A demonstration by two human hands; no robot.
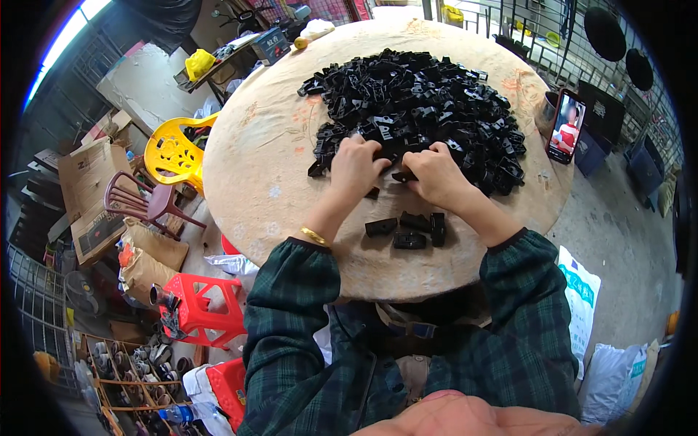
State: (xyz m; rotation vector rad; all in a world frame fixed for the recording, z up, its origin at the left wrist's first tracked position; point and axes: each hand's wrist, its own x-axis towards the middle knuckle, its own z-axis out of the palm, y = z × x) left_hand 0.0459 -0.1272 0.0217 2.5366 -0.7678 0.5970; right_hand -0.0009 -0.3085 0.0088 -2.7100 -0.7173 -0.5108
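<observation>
A large heap of small black plastic parts (429,94) covers the far middle of the round table (247,196). My left hand (354,166) is at the near edge of the heap, fingers curled around something dark that they mostly hide. Beside it, my right hand (436,176) pinches a black plastic part (402,176) between thumb and fingers. The two hands are close together but apart. Several separate black parts (411,240) lie in a small group on the cloth nearer to me, between my forearms.
At the table's right edge a phone (566,127) leans upright against a dark cup (545,109). A yellow chair (174,152), a maroon chair (145,200) and a red stool (207,312) stand to the left. White sacks (578,305) rest on the floor at right.
</observation>
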